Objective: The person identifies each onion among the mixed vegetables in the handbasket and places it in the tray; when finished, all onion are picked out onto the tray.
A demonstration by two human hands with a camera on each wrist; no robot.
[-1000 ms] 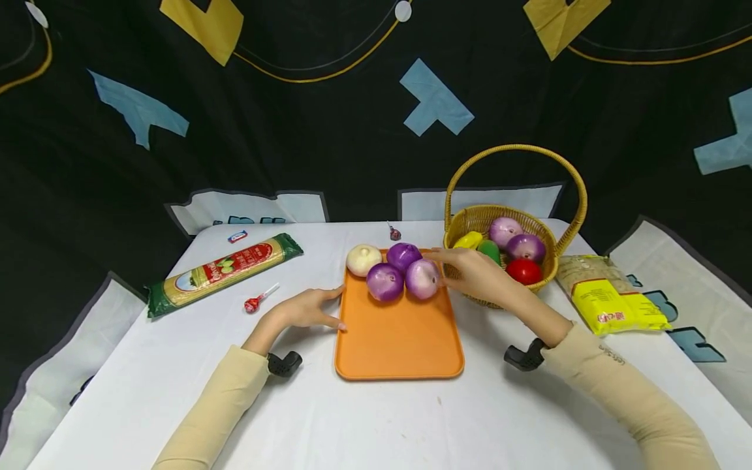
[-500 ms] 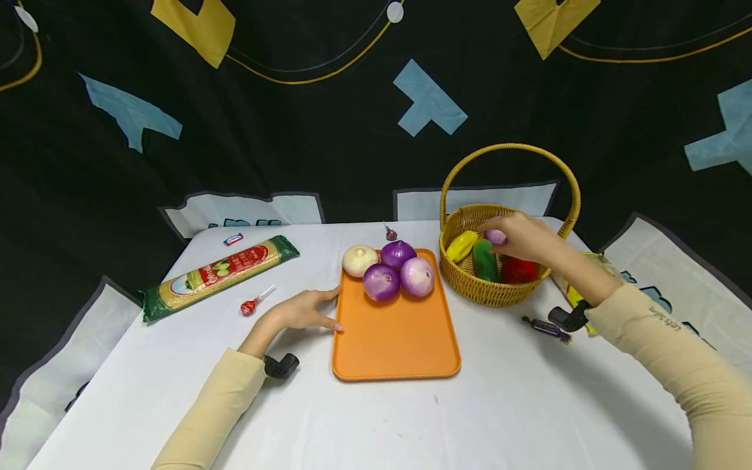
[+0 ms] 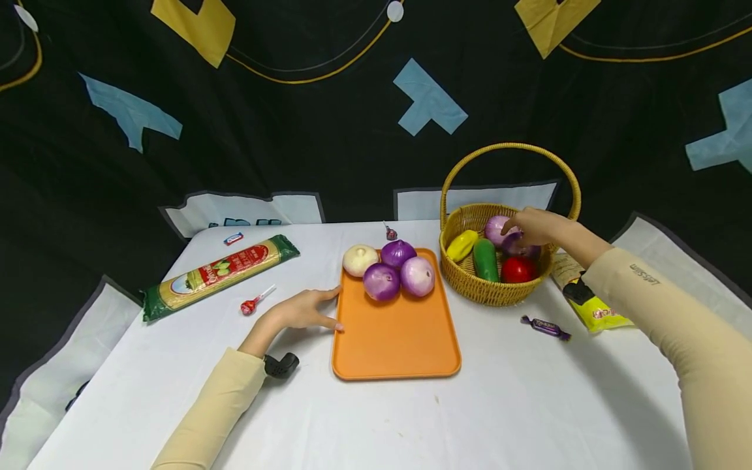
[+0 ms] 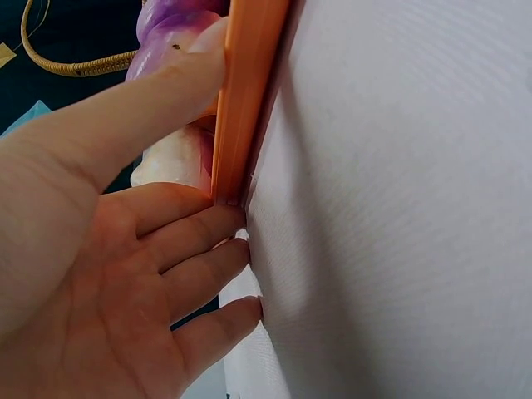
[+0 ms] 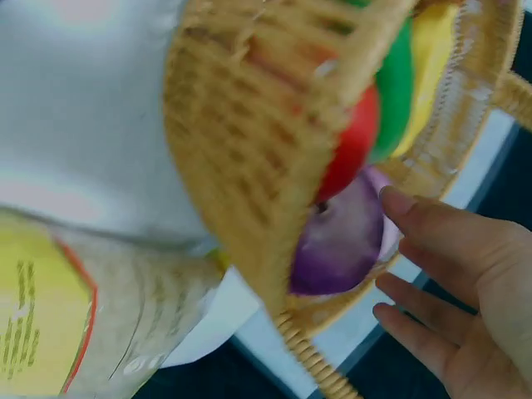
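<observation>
My left hand (image 3: 305, 309) touches the left edge of the orange tray (image 3: 396, 346), its thumb at the rim in the left wrist view and its fingers extended along the side. Three purple onions (image 3: 382, 282) and one white onion (image 3: 360, 261) sit at the tray's far end. Over the wicker basket (image 3: 487, 290), my right hand (image 3: 537, 227) reaches down with fingers loosely bent and apart. A dark purple onion (image 5: 341, 237) lies right by its fingertips in the right wrist view. Beside that are a paler onion (image 3: 498, 228), a tomato (image 3: 518, 269), a cucumber (image 3: 485, 260) and a yellow fruit or vegetable (image 3: 462, 245).
The basket's tall handle (image 3: 511, 146) arches over it. A yellow bag (image 3: 596, 307) lies to its right, with a purple-wrapped candy (image 3: 546, 328) in front. To the left are a noodle pack (image 3: 220, 277), a red lollipop (image 3: 249, 305) and a small wrapped sweet (image 3: 233, 239).
My right hand has moved right from the pale purple onion on the tray to the basket, then slightly farther right to the dark onion there. My left hand stays at the tray.
</observation>
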